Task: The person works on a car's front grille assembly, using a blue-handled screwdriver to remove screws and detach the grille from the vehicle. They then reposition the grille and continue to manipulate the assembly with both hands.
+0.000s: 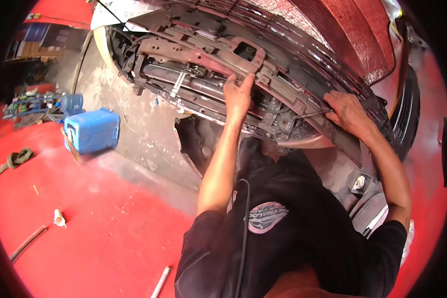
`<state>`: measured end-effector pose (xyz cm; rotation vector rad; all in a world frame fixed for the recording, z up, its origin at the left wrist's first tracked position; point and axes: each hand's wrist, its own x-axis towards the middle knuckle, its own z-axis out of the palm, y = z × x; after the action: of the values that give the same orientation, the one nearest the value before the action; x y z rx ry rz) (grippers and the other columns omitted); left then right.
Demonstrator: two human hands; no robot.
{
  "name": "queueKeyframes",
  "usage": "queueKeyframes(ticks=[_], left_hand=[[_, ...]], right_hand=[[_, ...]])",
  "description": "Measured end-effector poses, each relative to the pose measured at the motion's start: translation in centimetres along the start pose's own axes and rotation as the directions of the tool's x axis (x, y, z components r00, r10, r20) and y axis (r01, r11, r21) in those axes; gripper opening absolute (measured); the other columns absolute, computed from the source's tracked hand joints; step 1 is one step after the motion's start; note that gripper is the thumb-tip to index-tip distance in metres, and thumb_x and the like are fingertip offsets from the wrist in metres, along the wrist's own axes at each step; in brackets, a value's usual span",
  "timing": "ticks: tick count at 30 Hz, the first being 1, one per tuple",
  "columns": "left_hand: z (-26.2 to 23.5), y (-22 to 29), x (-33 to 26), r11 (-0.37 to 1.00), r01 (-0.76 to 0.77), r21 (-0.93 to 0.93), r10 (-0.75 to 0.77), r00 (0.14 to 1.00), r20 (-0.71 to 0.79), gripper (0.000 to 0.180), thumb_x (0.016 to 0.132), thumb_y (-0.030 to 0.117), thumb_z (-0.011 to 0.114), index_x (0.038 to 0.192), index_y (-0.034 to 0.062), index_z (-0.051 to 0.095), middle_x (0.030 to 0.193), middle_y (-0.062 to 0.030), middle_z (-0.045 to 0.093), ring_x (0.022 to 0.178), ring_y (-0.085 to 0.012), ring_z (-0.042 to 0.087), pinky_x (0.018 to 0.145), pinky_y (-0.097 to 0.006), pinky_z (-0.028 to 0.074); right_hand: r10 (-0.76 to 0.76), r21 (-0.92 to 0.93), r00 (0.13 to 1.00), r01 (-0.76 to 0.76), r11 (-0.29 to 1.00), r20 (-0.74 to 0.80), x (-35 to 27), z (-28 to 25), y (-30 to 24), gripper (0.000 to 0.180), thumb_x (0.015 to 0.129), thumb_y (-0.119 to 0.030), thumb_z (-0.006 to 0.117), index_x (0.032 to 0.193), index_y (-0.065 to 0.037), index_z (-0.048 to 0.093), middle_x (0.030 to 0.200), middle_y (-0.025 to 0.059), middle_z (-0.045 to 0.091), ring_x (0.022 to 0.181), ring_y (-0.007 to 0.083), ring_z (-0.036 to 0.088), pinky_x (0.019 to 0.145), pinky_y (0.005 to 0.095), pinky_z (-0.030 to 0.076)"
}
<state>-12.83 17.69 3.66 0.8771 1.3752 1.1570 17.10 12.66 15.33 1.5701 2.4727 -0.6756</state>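
Observation:
The stripped front end of a car lies before me, with a long dusty upper panel [196,55] and a dark tube-like bar [166,74] below it. My left hand [238,97] is at the panel's middle, thumb and fingers closed over its lower edge beneath a square opening [245,50]. Farther right, my right hand [350,111] is closed around a thin dark rod [310,114], which points left along the panel; its grip is partly hidden. A pale metal bracket [178,84] stands upright across the bar, left of my left hand.
A blue plastic bin [92,130] stands on the red and grey floor at left, with a crate of bottles [39,105] behind it. A white tube [160,282] and a white cup-like piece [59,217] lie nearer. A tyre [406,116] rises at right.

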Motion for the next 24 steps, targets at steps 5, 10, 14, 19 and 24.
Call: queueKeyframes(ticks=[5, 10, 14, 19, 24], left_hand=[[-1.5, -0.2, 0.4, 0.98, -0.004, 0.201, -0.02, 0.993, 0.117, 0.037, 0.095, 0.03, 0.073, 0.081, -0.0026, 0.061, 0.066, -0.0024, 0.056, 0.053, -0.0119, 0.052, 0.048, -0.031, 0.04], [-1.8, 1.3, -0.7, 0.992, -0.034, 0.12, 0.033, 0.999, 0.009, 0.04, 0.098, 0.03, 0.07, 0.08, -0.0048, 0.063, 0.071, -0.0087, 0.06, 0.048, -0.0135, 0.053, 0.044, -0.032, 0.041], [-2.8, 3.9, 0.5, 0.964, -0.122, 0.235, 0.113, 0.992, 0.052, 0.045, 0.098, 0.033, 0.071, 0.117, -0.0082, 0.068, 0.072, -0.004, 0.059, 0.065, -0.0078, 0.058, 0.055, -0.024, 0.042], [-1.2, 10.5, -1.9, 0.966, -0.241, -0.09, 0.257, 0.889, 0.379, 0.071, 0.096, 0.041, 0.074, 0.146, -0.003, 0.047, 0.071, 0.0031, 0.057, 0.06, -0.0031, 0.046, 0.051, -0.02, 0.031], [1.6, 12.6, -4.5, 0.946, -0.325, 0.02, 0.322, 0.943, 0.081, 0.031, 0.104, 0.028, 0.063, 0.104, -0.0002, 0.076, 0.072, 0.0002, 0.058, 0.065, -0.0092, 0.051, 0.059, -0.026, 0.038]], right_hand=[[0.035, 0.071, 0.972, -0.019, 0.997, -0.231, 1.1, -3.4, -3.3, 0.05, 0.095, -0.031, 0.068, 0.136, -0.005, 0.056, 0.121, 0.0233, 0.065, 0.109, 0.0436, 0.064, 0.09, 0.0489, 0.052], [-0.048, 0.251, 0.913, 0.161, 0.955, -0.404, 5.0, -4.2, -2.5, 0.031, 0.102, -0.019, 0.06, 0.128, -0.003, 0.063, 0.114, 0.0198, 0.071, 0.106, 0.0398, 0.068, 0.089, 0.0444, 0.054], [-0.221, 0.079, 0.801, 0.316, 0.945, -0.556, 8.7, -1.8, -1.4, 0.026, 0.099, -0.015, 0.061, 0.121, -0.002, 0.066, 0.106, 0.0176, 0.072, 0.098, 0.0377, 0.069, 0.084, 0.0447, 0.055], [-0.419, 0.05, 0.748, 0.514, 0.856, -0.514, 11.2, -4.3, -4.9, 0.029, 0.085, -0.008, 0.068, 0.114, -0.006, 0.067, 0.096, 0.0136, 0.067, 0.092, 0.0338, 0.067, 0.079, 0.0445, 0.054], [-0.447, -0.149, 0.595, 0.482, 0.864, -0.667, 12.7, -6.7, -5.7, 0.029, 0.078, -0.01, 0.073, 0.107, -0.008, 0.07, 0.109, 0.0134, 0.063, 0.102, 0.031, 0.063, 0.086, 0.0389, 0.052]])
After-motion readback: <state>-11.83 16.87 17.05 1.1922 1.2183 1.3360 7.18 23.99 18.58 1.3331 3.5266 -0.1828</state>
